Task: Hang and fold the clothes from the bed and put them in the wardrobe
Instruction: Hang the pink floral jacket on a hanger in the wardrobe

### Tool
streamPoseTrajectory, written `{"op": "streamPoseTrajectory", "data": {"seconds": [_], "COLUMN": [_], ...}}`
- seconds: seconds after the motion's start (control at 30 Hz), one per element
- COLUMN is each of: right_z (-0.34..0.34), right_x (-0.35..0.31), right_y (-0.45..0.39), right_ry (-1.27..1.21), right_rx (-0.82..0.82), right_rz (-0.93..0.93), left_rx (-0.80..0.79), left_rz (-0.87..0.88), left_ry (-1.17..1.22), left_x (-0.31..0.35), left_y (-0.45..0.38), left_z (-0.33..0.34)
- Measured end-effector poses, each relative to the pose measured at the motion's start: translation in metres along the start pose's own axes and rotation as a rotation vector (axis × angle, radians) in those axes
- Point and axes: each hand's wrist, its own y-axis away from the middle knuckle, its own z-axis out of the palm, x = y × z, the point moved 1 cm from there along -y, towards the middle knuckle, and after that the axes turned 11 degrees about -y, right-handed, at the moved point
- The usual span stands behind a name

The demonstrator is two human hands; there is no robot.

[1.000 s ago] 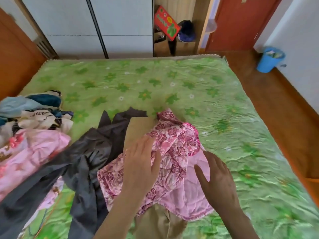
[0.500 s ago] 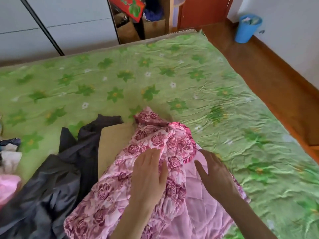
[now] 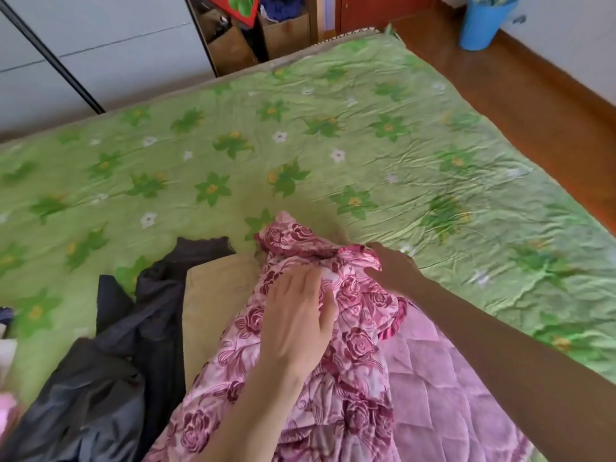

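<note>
A pink garment with a dark rose print (image 3: 353, 348) lies crumpled on the green flowered bed (image 3: 300, 135), its quilted pink lining showing at the lower right. My left hand (image 3: 296, 315) rests on its middle with the fingers gathered in the cloth. At the garment's upper right edge, my right hand (image 3: 393, 268) pinches a fold. A tan garment (image 3: 213, 295) lies flat under its left side. A dark grey garment (image 3: 110, 371) sprawls further left.
The white wardrobe doors (image 3: 100, 45) stand beyond the far bed edge, with an open shelf section holding boxes (image 3: 253, 31). A blue bin (image 3: 483, 21) sits on the wooden floor at the upper right. More clothes show at the left edge (image 3: 6, 348).
The view has swung right and down, so the clothes pile at the left has mostly left the frame. My right hand moved from the lining up to the garment's upper right edge.
</note>
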Motion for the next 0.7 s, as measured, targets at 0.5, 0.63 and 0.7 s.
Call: {"op": "streamPoseTrajectory", "data": {"seconds": [0.5,0.63,0.7], "right_z": [-0.036,-0.060,-0.068], "right_x": [-0.065,-0.096,-0.114], "right_y": [0.149,0.206,0.235], "right_ry": [-0.939,-1.031,-1.069], "right_rx": [0.012,-0.044,-0.089], "right_rz": [0.042,-0.019,-0.071], "left_rx": [-0.235,-0.260,-0.237], "left_rz": [-0.103,-0.123,-0.209], "left_ry": [0.390,0.469,0.467], "left_x": [0.060,0.054,0.051], "left_y": [0.049,0.078,0.091], "left_z": [-0.071,-0.126,-0.154]}}
